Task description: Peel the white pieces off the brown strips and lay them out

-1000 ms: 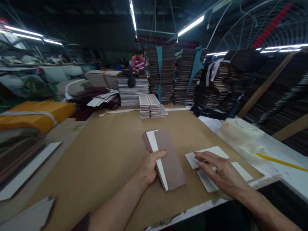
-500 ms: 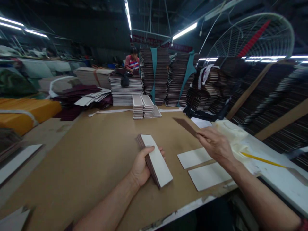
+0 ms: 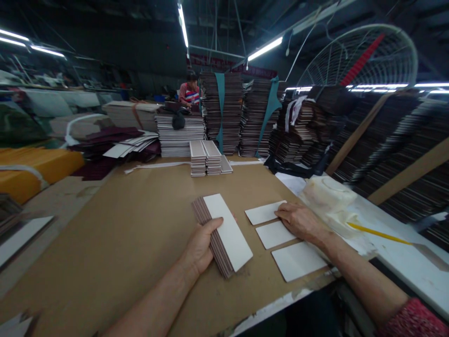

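Observation:
My left hand point(image 3: 200, 244) grips a thick stack of long narrow cards point(image 3: 224, 234), white face up with brown edges, resting on the brown cardboard-covered table point(image 3: 133, 234). To its right, three white cards lie flat in a row: a far card point(image 3: 264, 212), a middle card point(image 3: 274, 233) and a near card point(image 3: 297, 260). My right hand point(image 3: 298, 220) lies flat on the right ends of the far and middle cards, fingers pointing left.
Small piles of finished cards point(image 3: 206, 157) stand at the table's far middle. Tall dark stacks point(image 3: 245, 112) line the back and right. A white lump point(image 3: 329, 196) and a yellow stick point(image 3: 377, 232) lie at right. A person point(image 3: 187, 92) works far behind. A yellow bundle point(image 3: 35, 168) lies at left.
My right hand took the brown-faced top card off the stack, lifted it to the right, turned it and laid it white side up as a third card beside the two.

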{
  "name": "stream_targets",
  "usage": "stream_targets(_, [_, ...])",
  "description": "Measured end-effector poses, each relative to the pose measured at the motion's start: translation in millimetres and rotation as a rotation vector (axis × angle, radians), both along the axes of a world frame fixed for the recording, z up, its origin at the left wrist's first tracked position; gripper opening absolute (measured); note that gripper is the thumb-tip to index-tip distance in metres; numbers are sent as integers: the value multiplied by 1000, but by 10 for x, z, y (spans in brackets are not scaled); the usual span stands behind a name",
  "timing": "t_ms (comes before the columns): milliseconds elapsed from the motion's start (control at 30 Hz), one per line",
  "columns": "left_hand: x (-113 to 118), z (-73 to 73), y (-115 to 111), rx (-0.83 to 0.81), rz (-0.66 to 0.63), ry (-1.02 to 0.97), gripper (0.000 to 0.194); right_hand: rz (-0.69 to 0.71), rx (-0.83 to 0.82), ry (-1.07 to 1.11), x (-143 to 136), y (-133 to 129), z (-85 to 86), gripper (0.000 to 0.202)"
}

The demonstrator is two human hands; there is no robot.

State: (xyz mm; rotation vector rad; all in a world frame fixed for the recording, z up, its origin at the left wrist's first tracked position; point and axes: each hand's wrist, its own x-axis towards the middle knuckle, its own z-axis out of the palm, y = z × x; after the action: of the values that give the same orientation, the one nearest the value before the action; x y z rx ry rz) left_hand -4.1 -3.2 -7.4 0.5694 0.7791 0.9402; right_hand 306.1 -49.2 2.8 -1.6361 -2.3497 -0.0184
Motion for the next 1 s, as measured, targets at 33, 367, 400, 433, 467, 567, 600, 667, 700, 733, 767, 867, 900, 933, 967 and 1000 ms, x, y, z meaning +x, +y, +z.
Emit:
stream_targets(33, [2, -10, -1, 3, 20, 2, 29, 1, -12, 42, -28, -17, 18, 27])
stream_targets(367, [16, 43, -89, 39, 108, 24, 36, -46, -329, 742, -1132, -156, -56, 32])
stream_targets(400, [15, 53, -99, 37, 104, 22, 36, -64, -357, 783, -1220, -156, -82, 33])
stream_targets(433, [15, 58, -104, 32, 100, 18, 36, -84, -373, 816, -1275, -151, -102, 36])
stream_targets(467, [18, 58, -104, 22, 98, 14, 34, -108, -377, 842, -1291, -139, -109, 38])
stream_targets(567, [32, 38, -77, -37, 85, -4, 23, -195, -318, 869, -1096, -21, -16, 42])
stream_targets(600, [35, 31, -62, -62, 77, -15, 20, -234, -268, 859, -958, 59, 55, 42])
stream_targets(667, [36, 24, -32, -106, 67, -40, 19, -317, -139, 809, -622, 287, 230, 41])
stream_targets(700, [34, 24, -19, -120, 68, -51, 21, -342, -88, 766, -445, 427, 315, 38])
stream_targets(733, [32, 26, -7, -128, 72, -59, 23, -354, -56, 715, -276, 575, 389, 37])
stream_targets(767, [31, 29, 4, -131, 78, -61, 25, -347, -64, 661, -125, 724, 444, 36])
stream_targets(867, [38, 23, 35, -120, 92, -38, 25, -282, -184, 509, 181, 1122, 474, 34])
stream_targets(900, [43, 15, 44, -110, 96, -25, 24, -257, -234, 466, 235, 1228, 444, 34])
stream_targets(933, [49, 5, 52, -100, 101, -13, 24, -234, -282, 428, 270, 1318, 400, 33])
stream_targets(967, [54, -6, 58, -91, 104, -2, 24, -215, -326, 393, 291, 1395, 347, 32])
stream_targets(1000, [58, -17, 61, -80, 106, 5, 25, -200, -364, 362, 303, 1458, 290, 31])
